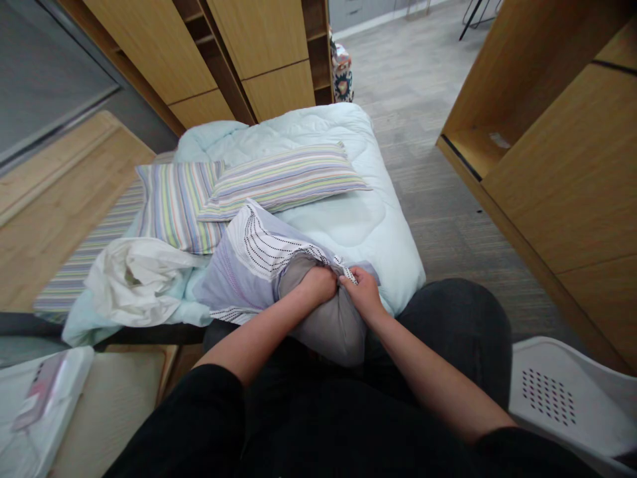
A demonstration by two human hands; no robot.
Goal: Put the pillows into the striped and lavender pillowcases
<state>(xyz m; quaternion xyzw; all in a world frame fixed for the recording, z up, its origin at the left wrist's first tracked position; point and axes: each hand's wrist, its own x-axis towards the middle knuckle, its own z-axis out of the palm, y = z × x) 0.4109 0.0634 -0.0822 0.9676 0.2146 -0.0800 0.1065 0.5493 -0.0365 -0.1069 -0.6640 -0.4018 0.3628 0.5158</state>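
A grey pillow rests on my lap, half inside a lavender and white pillowcase with black dotted lines. My left hand is closed on the pillowcase's open edge where it meets the pillow. My right hand pinches the same edge beside it, fingers closed on the cloth. The two hands almost touch. The far end of the pillowcase lies on the bed.
A pale blue quilt covers the bed ahead, with two striped pillows and a crumpled white cloth at the left. Wooden cabinets stand at the right and behind. A white plastic seat is at the lower right.
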